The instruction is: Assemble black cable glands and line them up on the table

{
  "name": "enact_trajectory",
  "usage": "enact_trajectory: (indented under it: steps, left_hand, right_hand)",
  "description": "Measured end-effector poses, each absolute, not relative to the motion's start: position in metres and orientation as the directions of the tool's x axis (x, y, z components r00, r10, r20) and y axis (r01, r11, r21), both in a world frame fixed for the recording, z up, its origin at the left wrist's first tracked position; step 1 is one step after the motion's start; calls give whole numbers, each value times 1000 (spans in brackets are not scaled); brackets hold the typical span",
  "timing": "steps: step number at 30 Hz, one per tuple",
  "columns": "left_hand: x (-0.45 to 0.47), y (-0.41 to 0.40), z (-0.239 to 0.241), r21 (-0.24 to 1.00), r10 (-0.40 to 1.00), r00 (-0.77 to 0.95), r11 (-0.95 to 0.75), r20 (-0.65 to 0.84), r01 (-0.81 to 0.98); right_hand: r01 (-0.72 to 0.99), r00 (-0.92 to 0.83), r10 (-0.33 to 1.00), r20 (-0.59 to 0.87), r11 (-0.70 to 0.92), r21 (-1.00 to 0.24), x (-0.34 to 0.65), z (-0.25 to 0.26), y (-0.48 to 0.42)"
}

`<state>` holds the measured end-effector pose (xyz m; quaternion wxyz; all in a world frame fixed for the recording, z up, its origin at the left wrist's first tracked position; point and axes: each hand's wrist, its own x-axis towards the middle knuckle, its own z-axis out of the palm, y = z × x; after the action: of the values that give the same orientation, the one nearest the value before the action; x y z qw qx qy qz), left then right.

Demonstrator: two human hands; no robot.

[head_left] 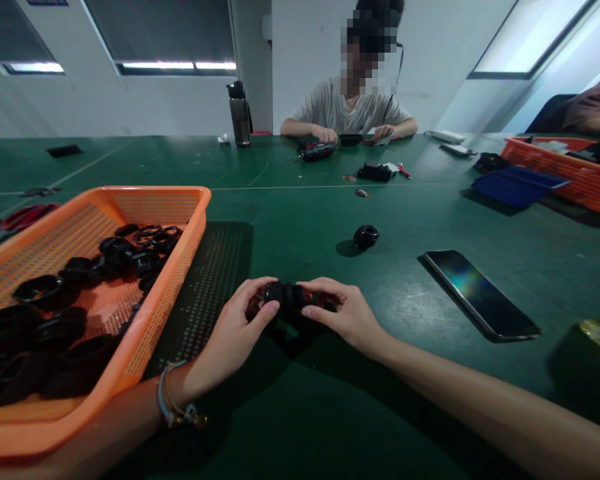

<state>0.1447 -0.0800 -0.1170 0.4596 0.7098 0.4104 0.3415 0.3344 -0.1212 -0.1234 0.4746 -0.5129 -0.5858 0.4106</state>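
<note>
Head view: two bare hands work over a green table (pixel 285 223).
Left hand (pixel 245 313): closed around the left end of a black part (pixel 286 295), thumb on the near side.
Right hand (pixel 347 313): thumb and fingers pinching the same part's right end.
Black part: between the hands, lying sideways; whether it touches the table, I cannot tell.
Basket (pixel 150 191): orange, left of the hands, beside the left forearm, with black pieces (pixel 117 250) heaped inside.
Fitting (pixel 367 236): black, on the table beyond the right hand, apart from it.
Phone (pixel 480 293): flat, screen up, right of the fitting.
Co-worker (pixel 350 110): seated across the table, one hand at a drill (pixel 317 152).
Bottle (pixel 240 119): upright, left of the co-worker.
Blue tray (pixel 517 185): far right, beside another orange basket (pixel 580 179).
</note>
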Motion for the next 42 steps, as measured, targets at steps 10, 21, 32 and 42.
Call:
enact_trajectory:
  steps: [10,21,32,42]
  left_hand:
    - [144,-79,-116,921,891,438,-262,117,287]
    - [144,-79,-115,922,889,442,-263,117,285]
    - [145,-79,-117,929,891,442,-245,103,277]
    - [144,-79,-117,923,892,437,-257,113,286]
  right_hand:
    - [173,-12,994,107,108,-979,333,-123,-121]
    - [124,-31,994,105,108,-986,332,-122,-121]
    - [162,-12,995,103,104,-981,333,-123,-122]
    - [154,2,996,87,86,-984,333,-123,-121]
